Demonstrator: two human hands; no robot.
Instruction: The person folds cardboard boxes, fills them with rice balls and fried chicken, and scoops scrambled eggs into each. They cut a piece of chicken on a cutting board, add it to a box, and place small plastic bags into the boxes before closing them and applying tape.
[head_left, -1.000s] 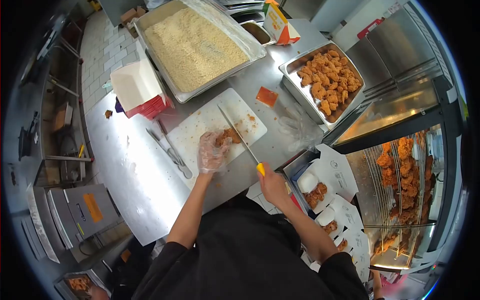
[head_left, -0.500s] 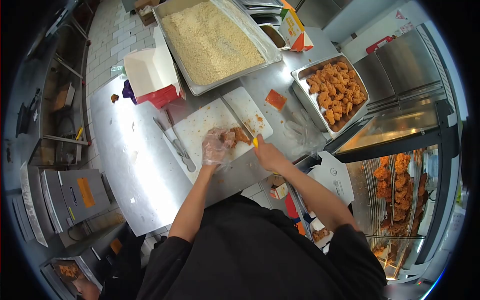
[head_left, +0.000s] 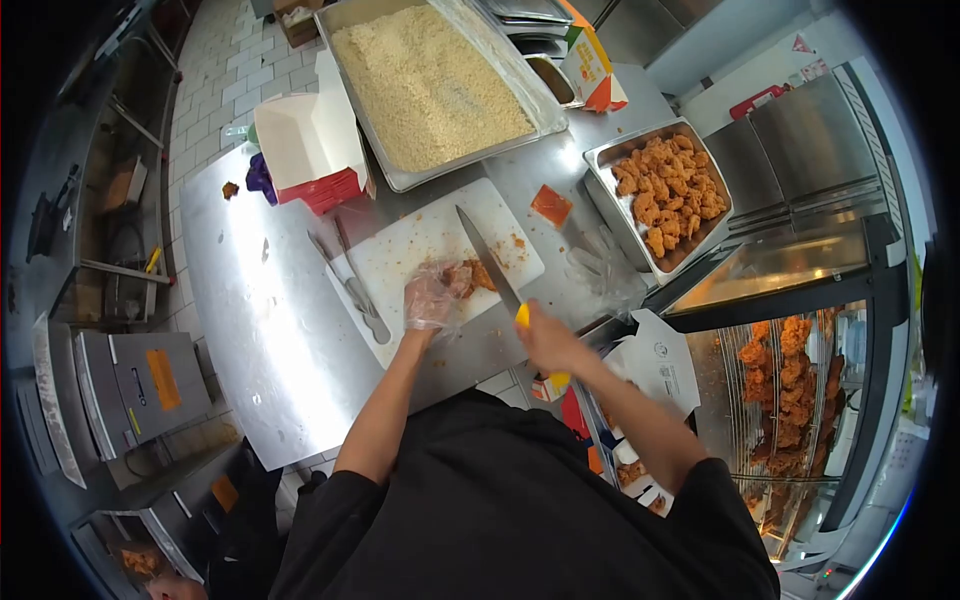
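My left hand, in a clear plastic glove, is closed on a piece of fried chicken lying on the white cutting board. The browned end of the meat sticks out to the right of my fingers. My bare right hand grips a knife by its yellow handle. The long blade points up and left across the board, just right of the chicken. Crumbs are scattered over the board. Metal tongs lie along its left side.
A large tray of pale crumbs stands beyond the board, with an open red-and-white box beside it. To the right are a sauce packet, clear plastic gloves and a metal pan of fried chicken. A glass warmer stands at far right.
My right hand has moved slightly down and right, and the knife has shifted right, with its tip turned less to the left. My left hand stays on the chicken.
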